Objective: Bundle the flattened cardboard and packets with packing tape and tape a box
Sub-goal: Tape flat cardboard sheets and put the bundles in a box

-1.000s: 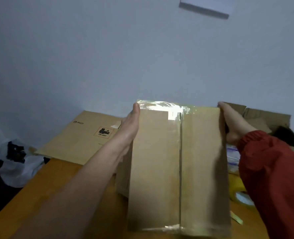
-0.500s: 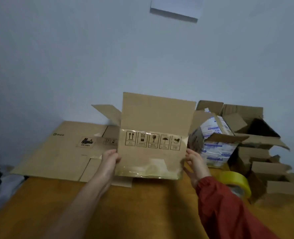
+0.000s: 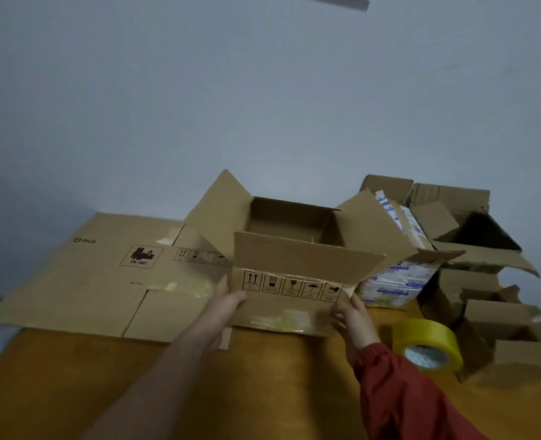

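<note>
— Where is the box (image 3: 294, 300)?
— On the table (image 3: 263, 382), open, between my hands. My left hand (image 3: 228, 301) holds its near left corner, my right hand (image 3: 353, 317) holds the near right one.

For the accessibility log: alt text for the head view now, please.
A person's left hand and right hand grip the lower front corners of an open cardboard box on a wooden table, its flaps spread. Flattened cardboard lies to its left; a yellow tape roll and more open boxes sit to its right.

paper sheet (image 3: 336, 0) cut off at top edge, box (image 3: 294, 301) symbol captions too small
</note>
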